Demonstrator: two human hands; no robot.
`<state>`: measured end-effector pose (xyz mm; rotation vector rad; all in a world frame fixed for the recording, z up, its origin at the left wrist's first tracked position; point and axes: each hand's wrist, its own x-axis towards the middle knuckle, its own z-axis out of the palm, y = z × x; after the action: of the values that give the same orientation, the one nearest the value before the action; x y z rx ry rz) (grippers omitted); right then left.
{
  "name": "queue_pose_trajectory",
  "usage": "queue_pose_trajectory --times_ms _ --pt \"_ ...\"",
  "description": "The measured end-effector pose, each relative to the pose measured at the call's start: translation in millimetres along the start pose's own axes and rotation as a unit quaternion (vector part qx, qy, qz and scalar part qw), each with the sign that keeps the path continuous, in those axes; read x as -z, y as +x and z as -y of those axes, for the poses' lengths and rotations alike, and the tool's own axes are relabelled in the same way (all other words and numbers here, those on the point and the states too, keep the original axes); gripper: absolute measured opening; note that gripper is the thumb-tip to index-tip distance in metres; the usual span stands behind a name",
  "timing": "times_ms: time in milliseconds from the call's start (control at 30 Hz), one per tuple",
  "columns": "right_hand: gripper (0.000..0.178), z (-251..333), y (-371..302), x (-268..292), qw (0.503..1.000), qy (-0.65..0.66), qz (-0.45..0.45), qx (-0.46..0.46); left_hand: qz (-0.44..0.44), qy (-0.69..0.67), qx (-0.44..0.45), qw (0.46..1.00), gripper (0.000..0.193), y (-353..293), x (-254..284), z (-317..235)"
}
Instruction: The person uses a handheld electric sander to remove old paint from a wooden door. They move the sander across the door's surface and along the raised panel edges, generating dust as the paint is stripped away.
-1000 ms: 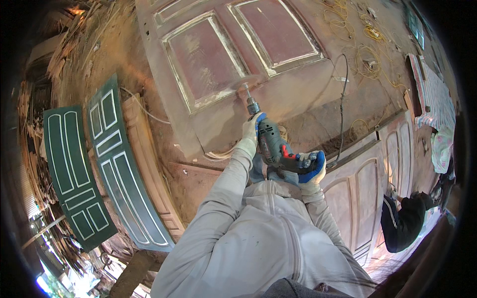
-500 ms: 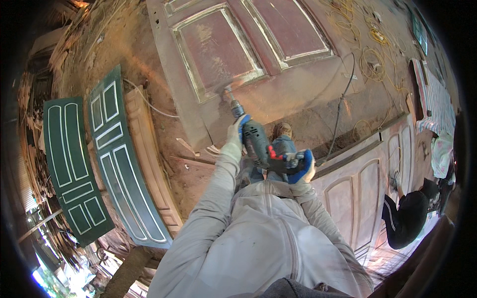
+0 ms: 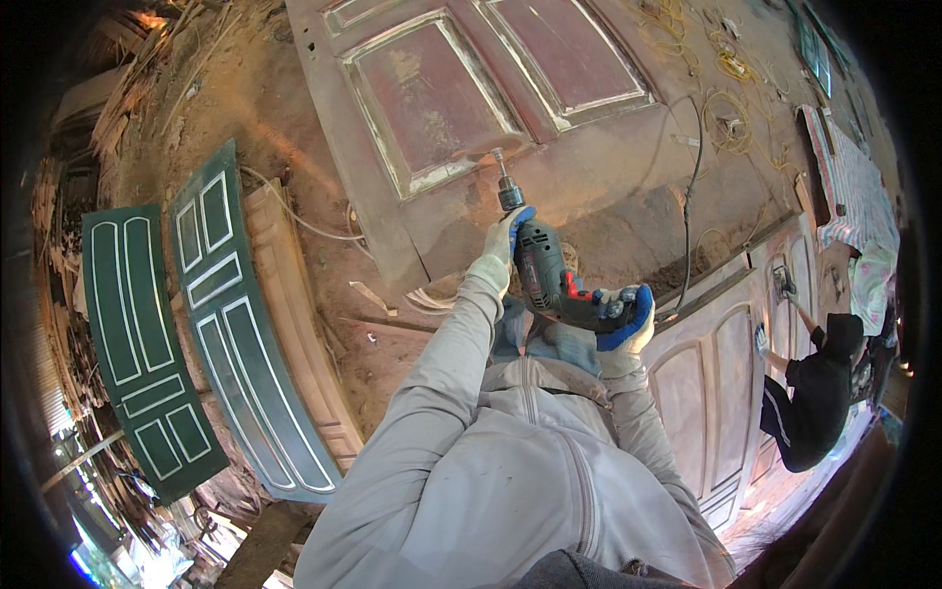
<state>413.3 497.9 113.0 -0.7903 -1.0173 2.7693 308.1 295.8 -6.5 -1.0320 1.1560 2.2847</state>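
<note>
The power drill [image 3: 546,277], dark grey with red marks, is held out in front of the person's chest, its bit pointing up and away onto the edge of a recessed panel in the brown wooden door [image 3: 589,187] that lies flat below. The bit tip seems to touch the pale moulding of the left panel; the contact itself is too small to tell for sure.

The left hand [image 3: 502,236], in a light glove with blue fingertips, is clamped round the front of the drill body just behind the chuck. The right hand [image 3: 624,316], in a blue-palmed glove, is closed round the rear handle. Both grips are wrapped tight on the tool, fingers together.

A dark cable [image 3: 693,196] curves over the door's surface to the right of the drill. Thin yellowish wire coils [image 3: 726,103] lie farther up on the same door.

To the left, two green panelled doors [image 3: 186,324] with white trim lie side by side on the dusty ground, beside a pale unpainted door [image 3: 294,314]. At the right, a second person [image 3: 814,402] in dark clothes crouches by a light wooden door [image 3: 706,383], one hand on it. Wood scraps are heaped along the left rim.
</note>
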Motion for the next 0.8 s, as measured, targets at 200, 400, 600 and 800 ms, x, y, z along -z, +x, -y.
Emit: queue_pose_trajectory --times_ms 200,400,600,800 --pt "0.033 -34 -23 -4 0.998 0.014 0.037 -0.039 -0.047 -0.057 -0.036 0.997 0.024 -24 49 -7" --pt "0.026 -87 -39 -16 0.995 0.041 0.040 -0.087 -0.080 -0.126 -0.004 0.989 0.013 -60 127 -30" --pt "0.025 -90 -47 -12 0.992 0.062 0.044 -0.100 -0.091 -0.083 -0.045 0.991 0.019 -62 125 -26" --pt "0.024 -95 -42 -1 0.989 0.070 0.080 -0.102 -0.091 -0.107 -0.045 0.989 0.018 -65 130 -21"
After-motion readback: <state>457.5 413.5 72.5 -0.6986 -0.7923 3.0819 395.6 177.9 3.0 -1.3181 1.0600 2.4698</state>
